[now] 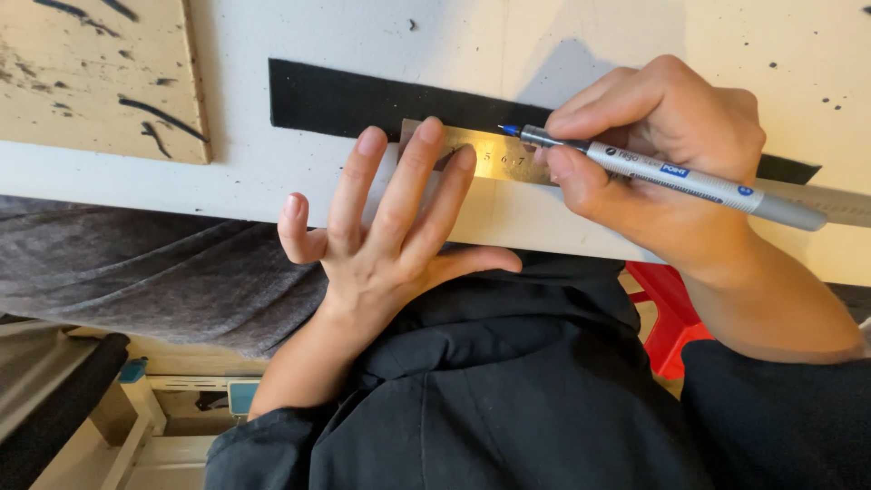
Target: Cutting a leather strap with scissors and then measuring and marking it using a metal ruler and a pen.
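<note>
Head view showed the left hand (390, 227) spread flat, fingertips pinning a metal ruler (494, 156) on a black strip (345, 100) so it stayed put; the right hand (653, 154) gripped a pen (671, 172), tip at the ruler's edge.

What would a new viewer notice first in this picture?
Probably the right hand, which holds a grey pen with its blue tip at the edge of a metal ruler. The left hand presses that ruler flat with spread fingers. Under the ruler, a black strip lies across the white table.
</note>
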